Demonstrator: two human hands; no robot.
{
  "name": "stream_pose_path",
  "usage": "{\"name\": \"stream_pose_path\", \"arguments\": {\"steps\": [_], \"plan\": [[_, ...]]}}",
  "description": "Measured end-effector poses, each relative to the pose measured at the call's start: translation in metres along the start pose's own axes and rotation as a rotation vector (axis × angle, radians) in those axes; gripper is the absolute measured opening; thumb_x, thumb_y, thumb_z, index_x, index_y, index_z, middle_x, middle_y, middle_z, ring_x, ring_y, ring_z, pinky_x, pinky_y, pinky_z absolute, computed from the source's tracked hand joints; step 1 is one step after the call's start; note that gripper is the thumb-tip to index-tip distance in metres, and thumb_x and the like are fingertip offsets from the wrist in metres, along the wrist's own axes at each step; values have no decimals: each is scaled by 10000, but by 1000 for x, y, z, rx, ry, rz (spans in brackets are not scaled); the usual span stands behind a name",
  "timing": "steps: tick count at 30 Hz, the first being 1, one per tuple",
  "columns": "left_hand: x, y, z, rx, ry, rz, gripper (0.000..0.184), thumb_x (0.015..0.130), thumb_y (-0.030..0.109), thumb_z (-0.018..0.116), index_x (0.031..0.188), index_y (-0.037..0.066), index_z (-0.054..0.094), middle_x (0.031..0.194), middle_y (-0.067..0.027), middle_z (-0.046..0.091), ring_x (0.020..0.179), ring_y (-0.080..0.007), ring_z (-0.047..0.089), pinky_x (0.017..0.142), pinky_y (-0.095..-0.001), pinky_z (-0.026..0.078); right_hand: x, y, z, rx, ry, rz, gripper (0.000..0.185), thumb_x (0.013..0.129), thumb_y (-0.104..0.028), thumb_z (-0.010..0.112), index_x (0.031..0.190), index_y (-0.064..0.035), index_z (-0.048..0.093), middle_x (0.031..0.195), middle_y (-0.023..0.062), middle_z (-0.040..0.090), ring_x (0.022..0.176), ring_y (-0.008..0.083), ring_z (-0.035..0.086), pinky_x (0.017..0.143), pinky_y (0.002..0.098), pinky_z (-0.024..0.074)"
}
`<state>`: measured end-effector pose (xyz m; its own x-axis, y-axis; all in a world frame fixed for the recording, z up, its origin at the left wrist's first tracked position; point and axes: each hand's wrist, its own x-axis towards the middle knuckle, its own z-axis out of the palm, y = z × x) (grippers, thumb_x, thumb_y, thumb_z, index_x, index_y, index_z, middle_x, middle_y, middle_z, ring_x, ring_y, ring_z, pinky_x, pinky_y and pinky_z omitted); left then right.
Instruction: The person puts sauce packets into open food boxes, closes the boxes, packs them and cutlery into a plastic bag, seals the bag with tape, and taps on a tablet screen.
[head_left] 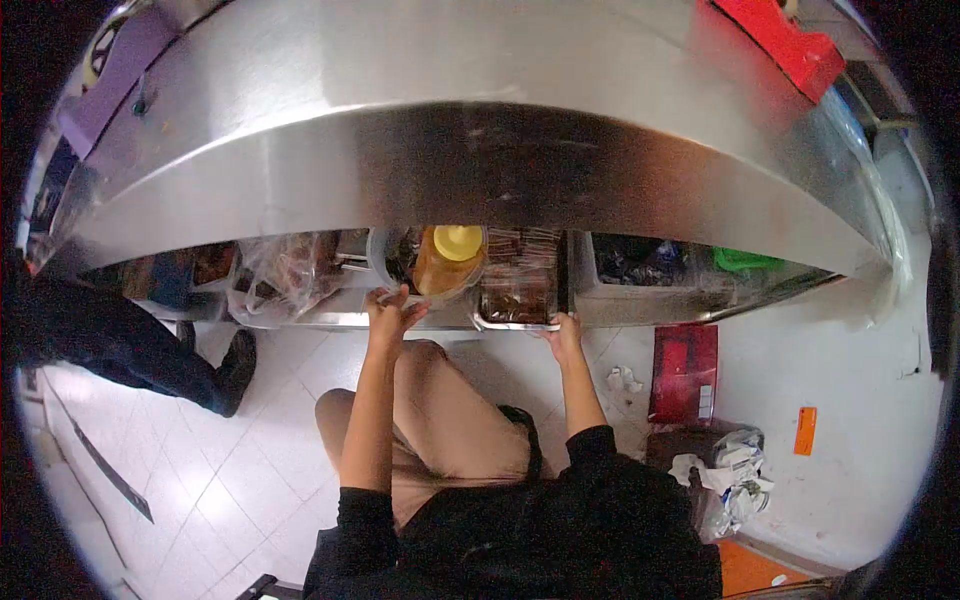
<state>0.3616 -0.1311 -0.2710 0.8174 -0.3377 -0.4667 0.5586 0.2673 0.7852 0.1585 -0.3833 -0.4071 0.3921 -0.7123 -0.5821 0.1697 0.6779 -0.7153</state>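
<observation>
Well, right hand (564,334) clamped on shiny-rimmed, brown-filled tray (514,324); left hand (394,312), fingers apart, beside tub (454,294).

Light: glare is whitening the tiled floor (215,500), lower left; soft highlights are streaking the steel counter (330,65), top. Shade: dimness is gathering beneath the counter, mid-frame. Lens: fisheye distortion is bowing straight edges; black vignetting is swallowing the corners. Grain: noise is speckling the dark areas.
</observation>
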Motion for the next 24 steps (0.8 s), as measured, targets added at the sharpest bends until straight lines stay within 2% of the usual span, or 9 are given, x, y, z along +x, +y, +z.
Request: {"name": "stream_pose_path", "arguments": {"steps": [3,9,14,16,17,20,22,23,24], "plan": [[0,0,2,-16,-20,22,537,855,125,616,1179,66,193,1092,-237,469,779,-333,645,630,-366,582,0,-1,-14,-68,-126,-105,91,728,-97,516,808,-102,473,841,67,460,800,272,516,681,547,484],[-1,1,4,-17,-1,14,566,851,140,626,1194,60,183,1054,-226,486,729,-313,654,611,-353,579,-43,10,-50,27,76,-109,56,720,-96,518,749,-92,470,758,60,456,775,284,518,737,538,466],[-2,4,6,-18,-17,42,579,849,134,629,1204,64,176,1041,-212,486,714,-297,656,586,-350,576,-87,-3,-108,43,19,-7,78,708,-96,533,676,-91,462,777,37,448,793,238,479,800,455,426],[3,-2,0,-55,-51,62,582,849,128,626,1207,69,171,1039,-209,486,712,-297,656,578,-348,574,-129,-38,-91,-67,31,-27,71,688,-88,541,674,-82,472,777,22,437,781,195,450,778,398,413],[3,-1,2,14,11,20,474,856,36,546,1195,50,216,1108,-194,484,813,-389,628,680,-431,583,-169,-68,-67,-159,20,-47,67,673,-81,546,682,-78,480,775,14,429,771,170,433,754,366,405],[0,5,2,-25,-24,-15,465,855,43,552,1187,48,226,1095,-189,491,813,-382,628,676,-438,580,-181,-102,-110,-483,34,-145,110,641,-57,544,747,-73,517,777,7,447,777,146,447,702,322,392],[3,-1,0,-24,-26,-1,487,852,82,598,1167,61,226,1048,-177,498,774,-345,634,636,-403,578,-201,-141,-113,-547,115,-61,140,641,-103,540,778,-78,527,745,-1,466,712,152,474,632,313,397],[2,0,-1,-27,-30,1,504,852,95,611,1163,66,215,1020,-181,501,741,-326,641,602,-374,578,-216,-149,-105,-324,244,-224,115,644,-155,538,733,-86,517,676,3,454,630,163,469,590,309,407],[3,1,0,-35,-31,9,521,852,108,624,1158,70,204,992,-185,505,708,-307,649,568,-345,578,-226,-182,-113,-551,179,-91,87,649,-164,524,695,-90,513,629,33,466,602,192,493,600,304,435]]}}
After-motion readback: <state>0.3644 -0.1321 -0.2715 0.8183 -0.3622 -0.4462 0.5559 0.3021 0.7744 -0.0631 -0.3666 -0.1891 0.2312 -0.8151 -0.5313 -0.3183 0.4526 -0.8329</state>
